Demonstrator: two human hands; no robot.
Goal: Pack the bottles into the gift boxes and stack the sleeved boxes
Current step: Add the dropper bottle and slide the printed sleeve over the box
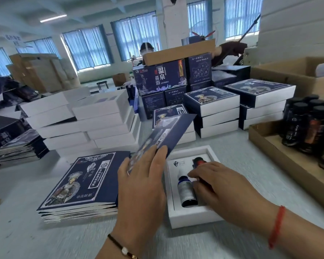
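Your left hand [141, 176] is pinching a thin, floppy sleeve [162, 136] by its near edge above the table while your right hand [220, 186], fingers curled, is pressing the red-capped bottle [198, 162], likely slick and breakable, into the open box [192, 217] beside the silver bottle [186, 191].

1. The tabletop [241, 146] was a pale grey surface.
2. An open white gift box [193, 218] lay on it near the front.
3. Just left of that box lay a stack of flat blue sleeves [79, 186].
4. Behind the sleeves stood piles of white boxes [86, 128].
5. Stacks of sleeved boxes [216, 111] stood further back, right of the white piles.
6. A shallow cardboard tray [281, 152] lay at the right edge.
7. Another pile of flat sleeves [17, 146] lay at the far left.
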